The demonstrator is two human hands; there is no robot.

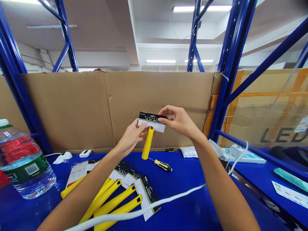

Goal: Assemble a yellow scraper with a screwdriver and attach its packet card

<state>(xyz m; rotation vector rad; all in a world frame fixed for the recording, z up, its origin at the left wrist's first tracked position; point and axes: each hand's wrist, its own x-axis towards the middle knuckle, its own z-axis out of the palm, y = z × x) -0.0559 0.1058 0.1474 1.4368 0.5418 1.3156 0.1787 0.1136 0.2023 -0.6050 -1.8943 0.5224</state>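
Note:
A black-and-white packaging card (158, 127) is held up in front of the cardboard. My left hand (131, 136) closes on its left side, thumb on the front and fingers behind. At the card's right end, the thumb and fingers of my right hand (176, 120) pinch the upper corner. A tapered yellow handle (147, 144) hangs down from the card, its narrow holed end against the card's lower edge; how they join is not clear. Below lie several similar yellow handles (127, 205) and printed cards (144, 195), partly behind my left forearm.
A yellow-and-black screwdriver (163, 165) lies on the blue tabletop (183, 199). A white cable (144, 210) crosses the foreground. To the left stand a large water bottle (26, 160) and a timer (77, 173). Cardboard (158, 89) and blue rack posts (231, 54) bound the back.

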